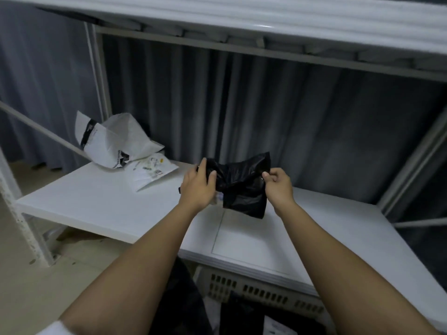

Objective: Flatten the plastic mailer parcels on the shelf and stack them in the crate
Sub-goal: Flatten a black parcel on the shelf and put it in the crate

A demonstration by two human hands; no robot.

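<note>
Centrally, black parcel (242, 183): a crumpled mailer of thin, glossy black plastic, creased and bunched into a rough bow shape, pinched narrow at the middle; held up just above the shelf, its lower flap hanging down.
Left hand (197, 187): fingers curled round the left end of the black parcel, thumb on the near side; the grip is closed on the plastic.
Right hand (278, 183): thumb and fingertips pinch the right upper corner of the black parcel; the grip is closed tight on a small fold.
Shelf (96, 201): a flat, smooth white board with squared edges, carried on a pale metal frame; a faint rectangular outline shows on its near right part.
White parcel (113, 139): soft matte white plastic with black printed patches, puffed and bent upward, at the far left corner of the shelf, leaning against a slanted frame bar.
Printed parcel (151, 174): a flatter white mailer with small printed labels, lying on the shelf just beside the white parcel, partly under it.
Crate (256, 293): pale plastic wall pierced by rows of slots, below the near edge of the shelf; dark, flat things lie inside, indistinct.
Curtain (266, 105): grey cloth in vertical folds behind the shelf.
Upper shelf (242, 13): white, ribbed, overhead.
</note>
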